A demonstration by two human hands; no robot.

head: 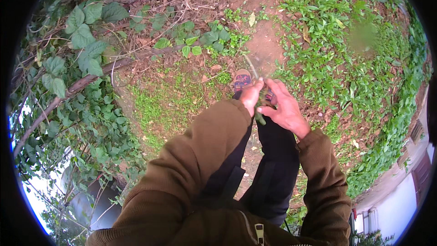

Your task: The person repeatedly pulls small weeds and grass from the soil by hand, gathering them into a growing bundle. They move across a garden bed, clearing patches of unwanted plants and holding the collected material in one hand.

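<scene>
My left hand (251, 96) is closed around a small bunch of green plant pieces (261, 119) that look like pods, held in front of my shins. Its lower end pokes out below the fingers. A thin pale-green piece (252, 64) sticks out past the fingertips on the far side. Cupped against the bunch from the right is my right hand (286, 105), its thumb by the lower part and its fingers near the far end. Whether that hand grips the bunch is unclear. The hands and blur hide much of the bunch.
A patterned shoe (242, 78) stands on bare soil (264, 46) beneath my hands. At left, leafy vines (83, 37) hang over a wooden pole (82, 82). Low green plants (327, 41) cover the right side. A white-walled building (397, 194) stands at the lower right.
</scene>
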